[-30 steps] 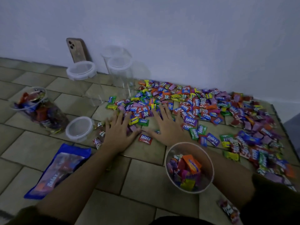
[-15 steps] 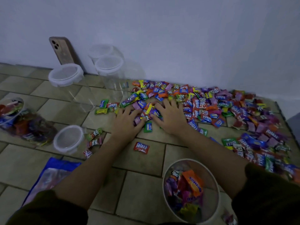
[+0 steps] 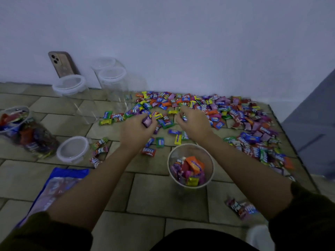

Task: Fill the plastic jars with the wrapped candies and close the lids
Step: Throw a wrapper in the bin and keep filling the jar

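Plastic jar [image 3: 190, 165], open and part-filled, stands near, just below both hands for short drops. Left hand [image 3: 137, 129] is curled around purple wrapped candies [image 3: 208, 109]; right hand [image 3: 192, 122] pinches one. Loose lid [image 3: 73, 149] waits left.

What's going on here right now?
A person is scooping wrapped candies off the tiled floor. The left hand is closed on a purple candy; the right hand pinches another. An open jar near them is partly filled. A fuller jar lies at left, its lid off.
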